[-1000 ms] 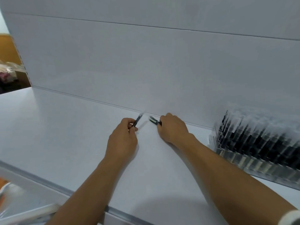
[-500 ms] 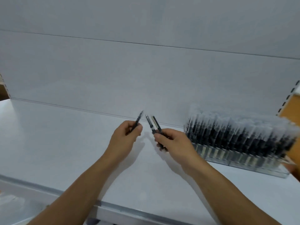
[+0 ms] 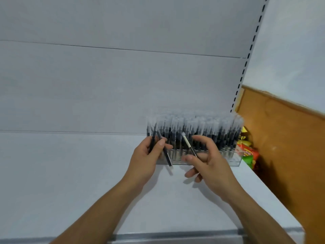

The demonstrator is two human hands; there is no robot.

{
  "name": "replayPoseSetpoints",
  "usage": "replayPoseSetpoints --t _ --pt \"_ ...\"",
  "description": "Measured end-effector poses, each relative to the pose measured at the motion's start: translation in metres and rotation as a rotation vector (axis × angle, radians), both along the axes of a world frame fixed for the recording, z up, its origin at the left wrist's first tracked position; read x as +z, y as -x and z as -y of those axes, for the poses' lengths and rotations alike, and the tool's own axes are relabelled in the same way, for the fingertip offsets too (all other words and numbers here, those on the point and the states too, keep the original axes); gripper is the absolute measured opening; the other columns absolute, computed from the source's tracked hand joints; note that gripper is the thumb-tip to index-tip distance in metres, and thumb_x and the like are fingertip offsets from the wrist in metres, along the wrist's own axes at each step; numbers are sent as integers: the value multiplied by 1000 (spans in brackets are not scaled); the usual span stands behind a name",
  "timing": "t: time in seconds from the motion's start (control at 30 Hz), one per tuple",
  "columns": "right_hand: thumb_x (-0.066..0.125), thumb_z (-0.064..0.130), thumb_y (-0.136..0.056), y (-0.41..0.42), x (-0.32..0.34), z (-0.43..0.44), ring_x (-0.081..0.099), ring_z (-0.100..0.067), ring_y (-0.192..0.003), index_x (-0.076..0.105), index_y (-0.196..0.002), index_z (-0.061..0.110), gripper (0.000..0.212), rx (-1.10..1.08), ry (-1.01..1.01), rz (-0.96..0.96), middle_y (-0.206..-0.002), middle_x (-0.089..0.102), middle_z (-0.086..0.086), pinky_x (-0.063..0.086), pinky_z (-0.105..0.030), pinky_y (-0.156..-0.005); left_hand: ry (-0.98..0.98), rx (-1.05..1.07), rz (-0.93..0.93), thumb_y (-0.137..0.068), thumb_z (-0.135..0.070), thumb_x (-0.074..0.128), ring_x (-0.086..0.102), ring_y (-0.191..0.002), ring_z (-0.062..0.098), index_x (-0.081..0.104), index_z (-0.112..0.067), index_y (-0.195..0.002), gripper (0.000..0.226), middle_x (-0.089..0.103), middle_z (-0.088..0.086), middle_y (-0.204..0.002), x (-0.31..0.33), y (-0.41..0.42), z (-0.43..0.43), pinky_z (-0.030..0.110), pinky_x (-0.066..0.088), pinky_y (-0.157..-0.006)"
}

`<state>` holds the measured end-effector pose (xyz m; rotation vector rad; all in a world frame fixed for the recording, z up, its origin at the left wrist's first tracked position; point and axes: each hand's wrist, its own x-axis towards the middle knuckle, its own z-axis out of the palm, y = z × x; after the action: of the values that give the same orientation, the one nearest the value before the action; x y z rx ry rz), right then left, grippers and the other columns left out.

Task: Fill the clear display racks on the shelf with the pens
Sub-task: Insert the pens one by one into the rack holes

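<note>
Head view: A white shelf (image 3: 70, 173) runs across the picture, with a white back wall (image 3: 105, 85) behind it. The clear rack (image 3: 228, 162) stands on the shelf at about 4 o'clock from the middle of the picture, against the back wall. It is packed with upright pens (image 3: 211, 131) with dark bodies and pale caps.

At 3 o'clock from the rack lie some bright packets (image 3: 248, 152), and past them is a brown board (image 3: 290, 147). A post with black slots (image 3: 246, 64) goes up at 1 o'clock. A grey strip (image 3: 175, 236) edges the shelf at 6 o'clock.

Both hands are in front of the rack and hide its lower left part. The left hand (image 3: 147, 161) has its fingers curled round what look like two dark pens (image 3: 167, 156), with the thumb pressing on them. One of these pens slants down across the rack's front. The right hand (image 3: 209, 162) pinches one pale-capped pen (image 3: 188, 145) with its thumb. Its first finger reaches out to the rack, and the other fingers are loosely bent.

Half a second ago the hands were over the bare shelf, at 9 o'clock from the rack. Then the left hand held one pen and the right held two. The packets and most of the board were out of sight.
</note>
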<state>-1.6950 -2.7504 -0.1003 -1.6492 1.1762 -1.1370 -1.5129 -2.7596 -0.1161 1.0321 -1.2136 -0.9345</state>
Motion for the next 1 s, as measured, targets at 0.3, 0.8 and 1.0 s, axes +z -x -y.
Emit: replayPoseSetpoints --t 0.3,0.8,1.0 --pt "39 6 -103 60 -17 -8 71 -25 -81 70 -108 15 33 68 -189 216 -102 75 -6 55 -30 -66 37 -139 23 -97 -32 53 58 -70 -3 68 -27 -100 16 62 -14 -69 -8 56 11 5 43 -66" --pt "59 23 -95 105 -1 23 53 -2 -54 73 -101 20 15 -278 207 158 -66 66 9 40 -12 -50 65 -267 -95 -97 -13 53 43 -56 5 66 -7 -95 14 52 -6 -62 -17 97 19 12 36 -52" --pt "60 29 -95 106 17 48 51 3 -60 73 -92 23 14 -381 363 -54 -60 58 24 37 -7 -56 63 -271 -77 -97 -14 54 43 -56 5 66 -7 -96 14 52 -7 -62 -18 97 18 14 35 -51"
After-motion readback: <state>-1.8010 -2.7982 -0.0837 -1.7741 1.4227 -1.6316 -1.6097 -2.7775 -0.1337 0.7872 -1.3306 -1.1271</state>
